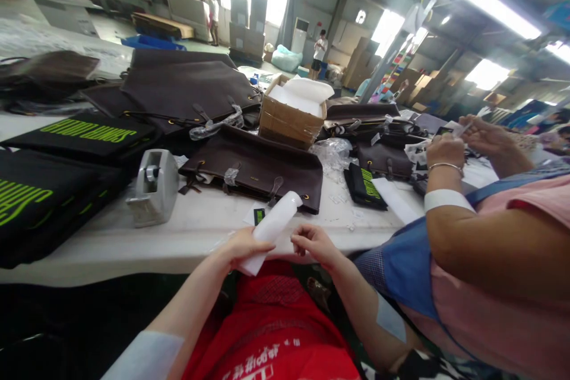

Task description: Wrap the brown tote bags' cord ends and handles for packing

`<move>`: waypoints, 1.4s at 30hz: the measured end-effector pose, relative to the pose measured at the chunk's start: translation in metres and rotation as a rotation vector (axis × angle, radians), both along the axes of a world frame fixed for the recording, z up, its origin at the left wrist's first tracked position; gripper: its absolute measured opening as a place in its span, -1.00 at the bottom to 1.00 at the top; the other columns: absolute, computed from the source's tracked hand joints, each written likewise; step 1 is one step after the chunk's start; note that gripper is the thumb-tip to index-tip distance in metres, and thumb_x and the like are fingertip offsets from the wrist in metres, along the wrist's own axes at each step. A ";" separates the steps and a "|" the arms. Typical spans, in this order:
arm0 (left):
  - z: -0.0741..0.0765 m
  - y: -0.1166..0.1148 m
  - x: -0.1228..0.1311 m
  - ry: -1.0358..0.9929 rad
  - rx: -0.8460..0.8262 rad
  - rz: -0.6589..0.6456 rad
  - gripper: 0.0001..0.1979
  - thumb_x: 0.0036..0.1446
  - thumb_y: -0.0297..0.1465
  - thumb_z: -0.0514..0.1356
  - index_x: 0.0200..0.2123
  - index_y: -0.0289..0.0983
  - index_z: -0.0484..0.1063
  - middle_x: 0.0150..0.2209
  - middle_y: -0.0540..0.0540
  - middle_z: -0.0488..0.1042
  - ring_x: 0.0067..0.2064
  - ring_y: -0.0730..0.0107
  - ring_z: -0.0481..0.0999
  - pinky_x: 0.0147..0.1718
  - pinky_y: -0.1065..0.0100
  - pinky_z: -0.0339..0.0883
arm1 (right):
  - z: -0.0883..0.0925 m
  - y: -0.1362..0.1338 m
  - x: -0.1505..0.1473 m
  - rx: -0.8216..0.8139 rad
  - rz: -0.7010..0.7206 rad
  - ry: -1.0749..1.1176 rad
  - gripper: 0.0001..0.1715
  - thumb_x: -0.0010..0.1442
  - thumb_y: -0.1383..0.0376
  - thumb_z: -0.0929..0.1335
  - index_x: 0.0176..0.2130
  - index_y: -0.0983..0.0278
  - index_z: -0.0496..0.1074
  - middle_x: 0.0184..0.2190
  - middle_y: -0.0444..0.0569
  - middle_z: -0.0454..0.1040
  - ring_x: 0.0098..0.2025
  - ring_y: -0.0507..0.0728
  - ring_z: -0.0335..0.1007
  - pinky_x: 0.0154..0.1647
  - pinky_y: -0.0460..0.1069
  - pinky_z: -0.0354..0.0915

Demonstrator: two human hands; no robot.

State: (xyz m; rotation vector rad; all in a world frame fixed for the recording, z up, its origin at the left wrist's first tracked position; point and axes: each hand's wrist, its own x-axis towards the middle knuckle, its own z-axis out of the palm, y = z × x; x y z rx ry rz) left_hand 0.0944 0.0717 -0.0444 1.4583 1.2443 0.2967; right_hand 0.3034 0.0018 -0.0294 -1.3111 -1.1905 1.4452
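Note:
My left hand [250, 247] is wrapped round a rolled white sheet [276, 217], which tilts up over the table's front edge. To its right, my right hand [312, 241] has its fingers curled together, apart from the sheet; whether anything small is between them is hidden. Just behind the roll, a dark brown leather bag [258, 166] lies on the white table [200, 214]. A small black tag with green print [259, 216] shows beside the sheet. The grey tape dispenser [155, 184] stands left of the bag.
Black folded bags with green letters [89, 133] are piled at the left. An open cardboard box [291, 116] holding white paper stands behind the brown bag, near more brown bags [182, 86]. A co-worker's arms [467, 237] reach over the table at the right.

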 end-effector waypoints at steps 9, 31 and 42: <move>-0.030 -0.019 0.019 0.034 0.219 -0.066 -0.69 -0.16 -0.34 0.29 -0.26 -0.28 0.52 -0.24 -0.11 0.60 -0.17 0.23 0.54 -0.21 0.39 0.35 | 0.009 0.037 -0.061 -0.140 0.182 0.130 -0.55 -0.03 0.11 0.49 -0.22 0.33 0.40 -0.39 -0.05 0.52 -0.37 0.04 0.47 -0.46 -0.12 0.33; -0.013 -0.014 0.004 -0.067 -0.001 0.084 -0.48 -0.26 -0.19 0.35 -0.20 -0.35 0.53 -0.28 -0.19 0.60 -0.21 0.05 0.54 -0.37 0.33 0.36 | -0.025 0.009 -0.011 -0.378 0.161 0.296 -0.58 -0.01 0.08 0.48 -0.32 0.38 0.46 -0.52 -0.07 0.51 -0.57 -0.04 0.37 -0.65 -0.20 0.12; -0.022 -0.020 0.007 0.055 0.158 0.055 -0.45 -0.22 -0.25 0.31 -0.10 -0.37 0.47 -0.23 -0.19 0.58 -0.26 0.14 0.55 -0.36 0.33 0.35 | -0.013 0.005 0.000 -0.490 0.067 0.734 -0.53 0.30 0.04 0.20 -0.04 0.33 0.37 -0.03 0.19 0.46 -0.37 -0.02 0.36 -0.62 -0.23 0.10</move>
